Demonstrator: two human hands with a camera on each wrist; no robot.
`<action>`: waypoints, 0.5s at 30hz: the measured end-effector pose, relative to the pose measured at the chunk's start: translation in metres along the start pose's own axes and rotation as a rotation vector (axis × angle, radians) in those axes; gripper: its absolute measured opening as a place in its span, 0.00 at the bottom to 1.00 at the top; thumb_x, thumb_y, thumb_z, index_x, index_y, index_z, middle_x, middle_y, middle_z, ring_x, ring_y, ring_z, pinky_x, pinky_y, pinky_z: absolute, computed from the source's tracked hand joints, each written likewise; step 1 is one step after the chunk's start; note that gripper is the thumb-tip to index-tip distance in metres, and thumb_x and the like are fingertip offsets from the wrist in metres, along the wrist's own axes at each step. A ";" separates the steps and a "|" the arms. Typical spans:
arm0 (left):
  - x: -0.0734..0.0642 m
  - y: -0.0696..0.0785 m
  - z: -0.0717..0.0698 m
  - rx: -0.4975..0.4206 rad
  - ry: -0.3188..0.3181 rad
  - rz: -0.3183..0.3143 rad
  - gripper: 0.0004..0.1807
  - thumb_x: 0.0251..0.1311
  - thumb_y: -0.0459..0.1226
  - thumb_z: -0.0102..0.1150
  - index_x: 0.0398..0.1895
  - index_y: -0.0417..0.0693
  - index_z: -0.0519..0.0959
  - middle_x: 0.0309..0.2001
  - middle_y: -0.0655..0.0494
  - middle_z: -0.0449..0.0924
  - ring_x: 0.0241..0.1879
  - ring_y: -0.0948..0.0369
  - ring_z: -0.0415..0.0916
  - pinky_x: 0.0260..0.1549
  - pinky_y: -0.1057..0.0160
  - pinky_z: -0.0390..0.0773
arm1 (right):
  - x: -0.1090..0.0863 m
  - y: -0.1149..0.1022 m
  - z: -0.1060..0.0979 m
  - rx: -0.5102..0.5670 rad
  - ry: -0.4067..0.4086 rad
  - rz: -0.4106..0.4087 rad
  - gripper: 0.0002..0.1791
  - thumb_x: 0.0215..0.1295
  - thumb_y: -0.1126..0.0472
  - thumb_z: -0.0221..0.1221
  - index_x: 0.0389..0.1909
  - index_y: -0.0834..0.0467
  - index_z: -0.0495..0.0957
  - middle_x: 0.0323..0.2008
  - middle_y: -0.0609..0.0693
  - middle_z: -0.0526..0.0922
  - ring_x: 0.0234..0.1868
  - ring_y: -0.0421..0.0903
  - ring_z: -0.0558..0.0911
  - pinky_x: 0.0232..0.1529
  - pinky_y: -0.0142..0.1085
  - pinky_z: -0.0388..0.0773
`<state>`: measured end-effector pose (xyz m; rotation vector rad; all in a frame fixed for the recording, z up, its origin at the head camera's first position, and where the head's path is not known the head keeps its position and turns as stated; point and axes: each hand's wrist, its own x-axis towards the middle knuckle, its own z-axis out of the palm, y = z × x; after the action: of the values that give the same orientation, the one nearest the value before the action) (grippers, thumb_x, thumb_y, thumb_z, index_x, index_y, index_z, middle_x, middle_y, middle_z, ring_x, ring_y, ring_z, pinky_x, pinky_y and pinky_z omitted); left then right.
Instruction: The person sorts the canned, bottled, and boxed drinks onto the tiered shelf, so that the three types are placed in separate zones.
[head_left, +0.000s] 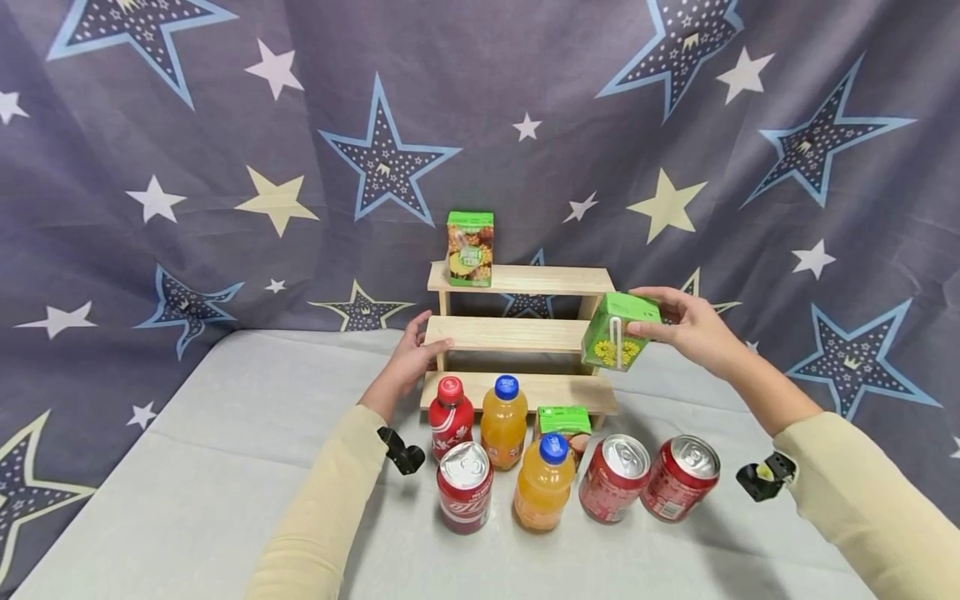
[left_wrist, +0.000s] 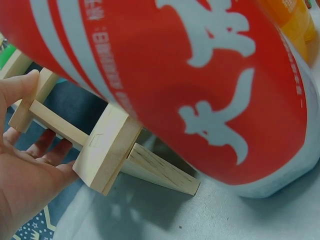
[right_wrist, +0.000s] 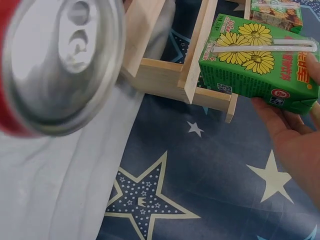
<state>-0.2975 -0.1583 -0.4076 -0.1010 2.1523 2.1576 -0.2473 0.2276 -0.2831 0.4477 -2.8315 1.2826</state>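
My right hand (head_left: 701,333) grips a green drink carton (head_left: 606,325) by its upper end. The carton is tilted at the right end of the middle step of a wooden three-step rack (head_left: 513,333). In the right wrist view, the carton (right_wrist: 250,62) shows yellow flowers and a wrapped white straw; whether it touches the wood I cannot tell. My left hand (head_left: 411,360) holds the rack's left end at the middle step, thumb on the board and fingers (left_wrist: 47,147) around the side. Another green-topped carton (head_left: 470,250) stands upright at the left of the top step.
Before the rack stand a red bottle (head_left: 452,421), two orange drink bottles (head_left: 504,425) with blue caps, a third carton (head_left: 564,419) partly hidden, and red cans (head_left: 465,492), two of them at the right (head_left: 613,483). A star-patterned curtain (head_left: 480,125) hangs behind the pale table (head_left: 225,467).
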 end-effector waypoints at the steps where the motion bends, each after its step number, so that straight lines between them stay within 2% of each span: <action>1: 0.000 0.000 0.000 0.001 0.002 -0.001 0.43 0.61 0.32 0.55 0.73 0.57 0.43 0.68 0.37 0.55 0.62 0.42 0.64 0.61 0.45 0.66 | 0.002 -0.001 0.001 0.005 0.003 0.001 0.33 0.58 0.46 0.62 0.63 0.54 0.67 0.46 0.54 0.77 0.40 0.38 0.77 0.36 0.29 0.78; 15: 0.000 0.001 0.001 0.004 0.001 -0.004 0.43 0.61 0.32 0.55 0.74 0.57 0.43 0.68 0.38 0.54 0.62 0.41 0.63 0.61 0.44 0.65 | 0.028 -0.026 0.005 0.015 0.029 -0.024 0.31 0.59 0.48 0.61 0.62 0.52 0.68 0.48 0.54 0.79 0.42 0.38 0.78 0.40 0.30 0.75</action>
<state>-0.2975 -0.1576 -0.4064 -0.1069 2.1551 2.1514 -0.2667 0.2007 -0.2638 0.4588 -2.7855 1.2968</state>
